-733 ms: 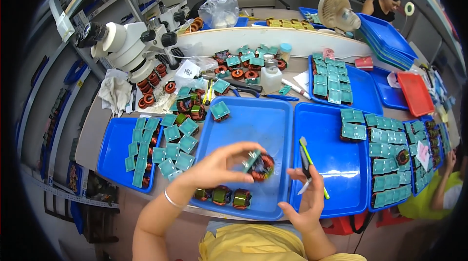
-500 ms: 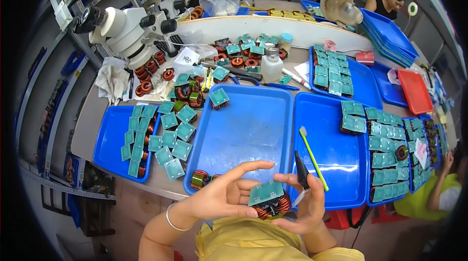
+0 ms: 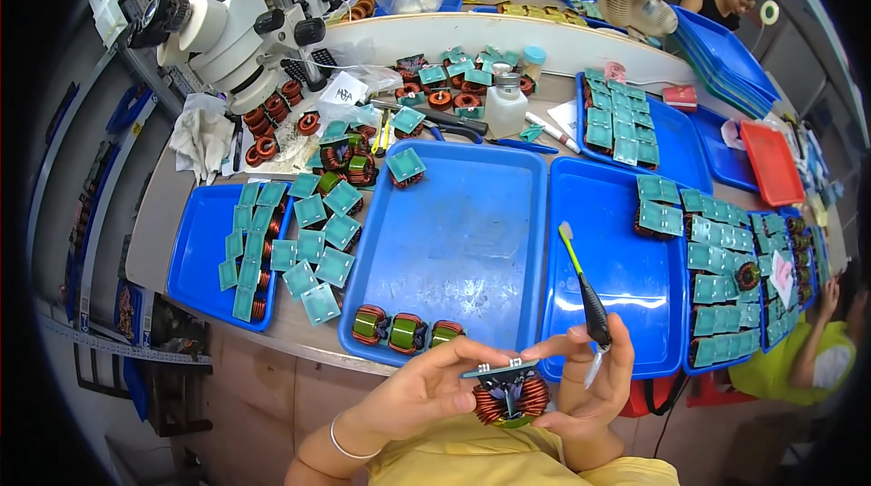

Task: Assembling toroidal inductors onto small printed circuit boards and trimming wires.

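Note:
My left hand (image 3: 410, 402) grips a copper-wound coil (image 3: 526, 402) by its green circuit board (image 3: 497, 369). The board is tilted nearly edge-on, so the windings and the dark middle between them face up at me. My right hand (image 3: 590, 400) has its fingers at the coil's right side. Between those same fingers it keeps a black-handled tool (image 3: 594, 315) with a thin silvery tip pointing down; its exact kind I cannot tell. A green toothbrush (image 3: 572, 248) lies in the right blue tray, its lower end behind the tool's handle.
Before me, a blue tray (image 3: 467, 214) holds one board-topped coil (image 3: 406, 167) and several coils along its near edge. Board-topped coils crowd the left tray (image 3: 195, 250) and the right-hand trays. A microscope (image 3: 222, 46), a bottle (image 3: 505, 111) and pliers (image 3: 454, 126) stand or lie behind.
The coil has been tipped, turning its board from facing up to nearly edge-on. Both hands have shifted slightly, and more coils at the tray's near edge show. The tool now points more upright.

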`<state>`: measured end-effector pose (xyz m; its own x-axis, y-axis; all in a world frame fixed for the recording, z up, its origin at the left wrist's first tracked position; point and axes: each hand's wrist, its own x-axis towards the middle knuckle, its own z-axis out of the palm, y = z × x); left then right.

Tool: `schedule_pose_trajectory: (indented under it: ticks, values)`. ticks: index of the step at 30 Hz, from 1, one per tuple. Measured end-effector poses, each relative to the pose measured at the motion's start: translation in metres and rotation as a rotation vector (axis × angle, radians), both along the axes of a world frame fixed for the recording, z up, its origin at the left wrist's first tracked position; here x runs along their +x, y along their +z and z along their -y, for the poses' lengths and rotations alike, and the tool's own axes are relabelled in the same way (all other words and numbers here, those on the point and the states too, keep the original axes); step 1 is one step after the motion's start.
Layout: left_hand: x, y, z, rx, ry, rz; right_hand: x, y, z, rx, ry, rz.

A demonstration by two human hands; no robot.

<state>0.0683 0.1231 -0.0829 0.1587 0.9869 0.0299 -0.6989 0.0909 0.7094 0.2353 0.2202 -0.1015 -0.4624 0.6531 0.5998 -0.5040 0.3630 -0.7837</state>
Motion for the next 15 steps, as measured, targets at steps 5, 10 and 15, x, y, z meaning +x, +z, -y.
schedule_pose_trajectory:
  ticks: [5, 10, 15]
  values:
    - [0.006, 0.01, 0.001, -0.081, 0.081, -0.112, 0.003, 0.005, 0.001, 0.018, 0.029, 0.01]
    - [0.01, 0.015, 0.003, -0.123, 0.097, -0.092, 0.007, 0.008, 0.004, 0.04, -0.019, 0.017]
    - [0.017, 0.015, 0.003, -0.024, 0.143, -0.085, 0.008, 0.013, 0.003, 0.146, -0.069, 0.124]
